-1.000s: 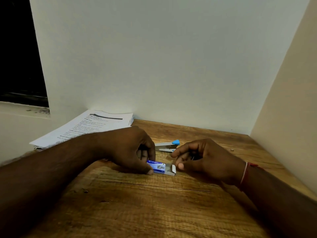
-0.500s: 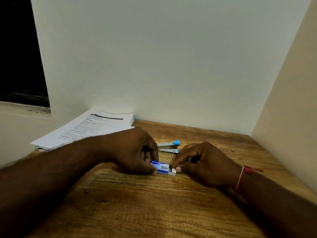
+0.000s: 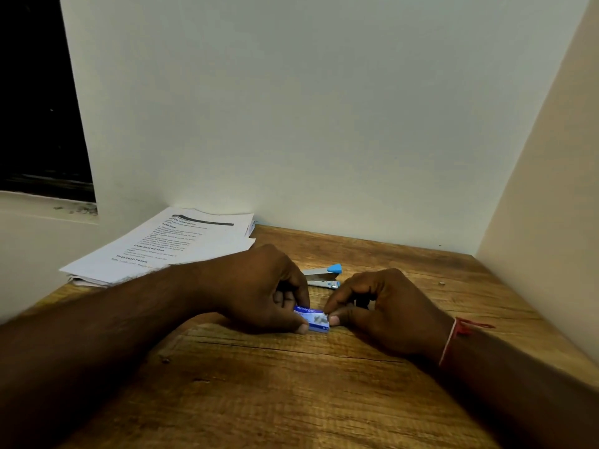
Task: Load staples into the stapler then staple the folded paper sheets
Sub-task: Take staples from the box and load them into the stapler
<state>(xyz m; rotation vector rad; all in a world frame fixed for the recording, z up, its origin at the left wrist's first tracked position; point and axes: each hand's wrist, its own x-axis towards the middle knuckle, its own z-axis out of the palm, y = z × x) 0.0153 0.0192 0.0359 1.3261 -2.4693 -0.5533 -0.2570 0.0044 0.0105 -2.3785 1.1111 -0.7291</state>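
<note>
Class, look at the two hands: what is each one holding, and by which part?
Both hold the small blue staple box: left hand grips its left end, right hand pinches its right end.

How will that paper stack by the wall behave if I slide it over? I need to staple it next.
The paper stack is probably floppy: its loose sheets look fanned at the edges. Pushed from one side, they may splay apart. It overhangs the wooden table, so it could droop there.

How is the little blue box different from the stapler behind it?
The staple box is held between both hands; the stapler lies untouched. The staple box is mostly blue with printing; the stapler is silvery metal with blue tips. The staple box sits nearer, the stapler farther back. Both rest on the wooden table.
</note>
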